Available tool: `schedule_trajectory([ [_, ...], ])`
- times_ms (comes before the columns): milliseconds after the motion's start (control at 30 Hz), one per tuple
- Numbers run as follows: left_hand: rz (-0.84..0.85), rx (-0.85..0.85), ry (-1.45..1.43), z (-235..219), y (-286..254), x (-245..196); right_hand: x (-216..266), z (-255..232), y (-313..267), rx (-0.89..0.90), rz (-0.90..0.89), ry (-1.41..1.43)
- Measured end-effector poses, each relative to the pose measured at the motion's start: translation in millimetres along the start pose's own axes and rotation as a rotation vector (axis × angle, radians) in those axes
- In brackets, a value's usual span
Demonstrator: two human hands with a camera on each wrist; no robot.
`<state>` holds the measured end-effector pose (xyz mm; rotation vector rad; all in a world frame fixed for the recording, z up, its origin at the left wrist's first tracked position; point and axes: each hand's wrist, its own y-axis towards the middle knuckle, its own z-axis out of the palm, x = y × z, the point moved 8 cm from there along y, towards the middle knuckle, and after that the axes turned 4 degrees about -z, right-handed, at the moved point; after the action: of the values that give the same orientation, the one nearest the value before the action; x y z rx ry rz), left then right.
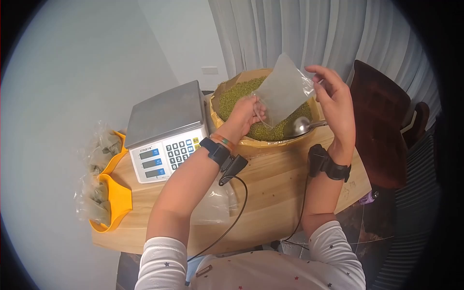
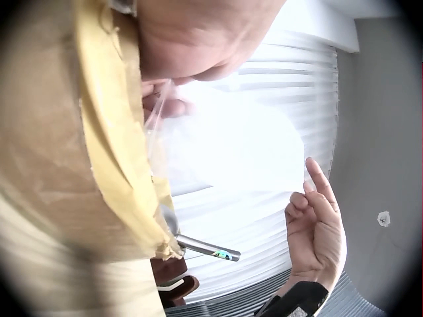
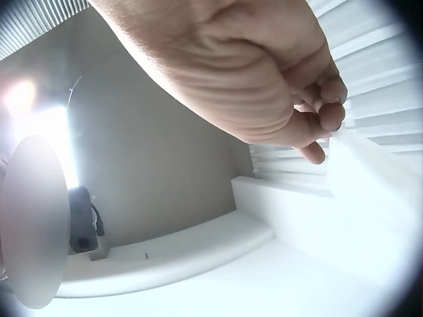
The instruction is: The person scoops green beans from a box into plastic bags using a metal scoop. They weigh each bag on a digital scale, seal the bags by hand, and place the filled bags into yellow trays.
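A clear plastic bag is stretched between my two hands above a wide tub of green beans. My left hand grips the bag's lower left edge, low over the beans. At the opposite corner, my right hand pinches the film between thumb and fingertips, as the right wrist view shows at the bag's edge. A metal scoop lies in the beans, its handle over the tub's right rim. The left wrist view shows the tub's brown wall and yellow taped rim.
Left of the tub stands a digital scale with a bare metal plate. Two yellow holders with filled clear bags sit at the table's left edge. Flat plastic bags lie on the wooden table. A brown chair stands at right.
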<state>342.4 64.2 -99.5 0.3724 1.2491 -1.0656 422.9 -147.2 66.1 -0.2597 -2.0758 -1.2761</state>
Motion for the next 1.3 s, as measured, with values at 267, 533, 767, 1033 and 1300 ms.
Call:
schedule_trajectory([
  [267,0.166,0.121,-0.034,15,-23,-33,7,1,-5,-0.057,-0.005,-0.271],
  [533,0.385,-0.202,0.132,-24,-87,-91,33,28,-15,0.122,0.002,-0.222],
  [767,0.418,-0.069,0.588,-100,-178,-127,83,109,-57,0.466,-0.174,-0.132],
  [1033,0.093,-0.233,0.598,-174,-277,-46,133,172,-125,0.872,-0.274,-0.311],
  [1300,-0.123,-0.102,0.721,-209,-268,52,141,240,-203,1.107,-0.458,-0.152],
])
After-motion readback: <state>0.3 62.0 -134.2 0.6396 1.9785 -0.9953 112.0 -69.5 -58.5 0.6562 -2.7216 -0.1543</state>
